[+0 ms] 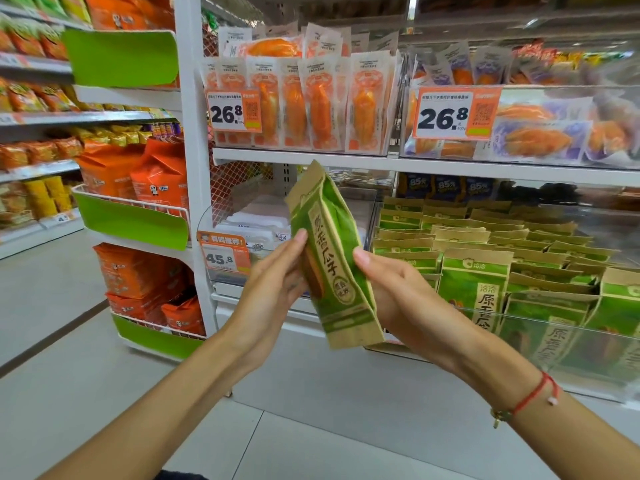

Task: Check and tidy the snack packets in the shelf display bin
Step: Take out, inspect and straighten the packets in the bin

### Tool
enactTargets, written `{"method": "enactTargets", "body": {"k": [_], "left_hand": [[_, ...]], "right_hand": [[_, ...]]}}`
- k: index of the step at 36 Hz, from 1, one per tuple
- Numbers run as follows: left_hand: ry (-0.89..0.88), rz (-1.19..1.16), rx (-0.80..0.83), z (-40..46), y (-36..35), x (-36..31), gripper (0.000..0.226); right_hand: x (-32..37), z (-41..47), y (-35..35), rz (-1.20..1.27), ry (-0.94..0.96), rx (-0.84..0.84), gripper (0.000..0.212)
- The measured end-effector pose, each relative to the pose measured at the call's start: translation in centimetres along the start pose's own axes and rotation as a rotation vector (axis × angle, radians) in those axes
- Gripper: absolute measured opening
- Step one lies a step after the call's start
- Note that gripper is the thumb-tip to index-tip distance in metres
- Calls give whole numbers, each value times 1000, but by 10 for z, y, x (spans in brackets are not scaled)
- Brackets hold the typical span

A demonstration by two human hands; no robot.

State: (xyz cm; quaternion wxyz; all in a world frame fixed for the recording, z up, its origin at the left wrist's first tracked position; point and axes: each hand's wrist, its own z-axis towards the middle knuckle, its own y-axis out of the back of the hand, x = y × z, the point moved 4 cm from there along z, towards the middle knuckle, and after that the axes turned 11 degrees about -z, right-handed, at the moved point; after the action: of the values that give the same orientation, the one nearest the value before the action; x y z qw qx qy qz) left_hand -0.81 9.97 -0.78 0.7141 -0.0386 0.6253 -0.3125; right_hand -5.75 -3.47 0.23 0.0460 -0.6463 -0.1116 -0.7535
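From the head view, a green and brown snack packet (330, 258) is held up in the air, tilted with its top leaning left, just to the left of the clear display bin (519, 320). The left hand (273, 289) grasps the packet's left edge, thumb on the front. The right hand (398, 292) grips its right edge, thumb tip on the front and fingers behind. Inside the bin, matching green packets (474, 282) stand upright in rows. Above the bin, a shelf holds orange packets (311, 105) behind a price tag (455, 112). A red string bracelet (530, 396) circles the right wrist.
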Motion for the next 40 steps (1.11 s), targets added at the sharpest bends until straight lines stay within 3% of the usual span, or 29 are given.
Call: {"method": "enactTargets", "body": {"k": [3, 6, 10, 14, 22, 35, 40], "left_hand": [[-85, 35, -93, 1, 5, -7, 51], [-328, 189, -200, -4, 2, -18, 41], [-570, 359, -183, -16, -15, -22, 24], [-654, 404, -168, -20, -23, -22, 23], [-598, 407, -109, -18, -26, -25, 25], [-543, 426, 40, 2, -6, -53, 33], [-606, 375, 17, 20, -14, -61, 38]], "right_hand": [[2, 1, 8, -107, 13, -118, 38], [2, 1, 14, -178, 54, -224, 37], [1, -1, 15, -255, 130, -329, 27], [1, 0, 11, -226, 156, -309, 21], [2, -3, 12, -235, 212, -331, 25], [30, -14, 23, -625, 670, -552, 38], [34, -10, 58, -732, 497, -542, 38]]}}
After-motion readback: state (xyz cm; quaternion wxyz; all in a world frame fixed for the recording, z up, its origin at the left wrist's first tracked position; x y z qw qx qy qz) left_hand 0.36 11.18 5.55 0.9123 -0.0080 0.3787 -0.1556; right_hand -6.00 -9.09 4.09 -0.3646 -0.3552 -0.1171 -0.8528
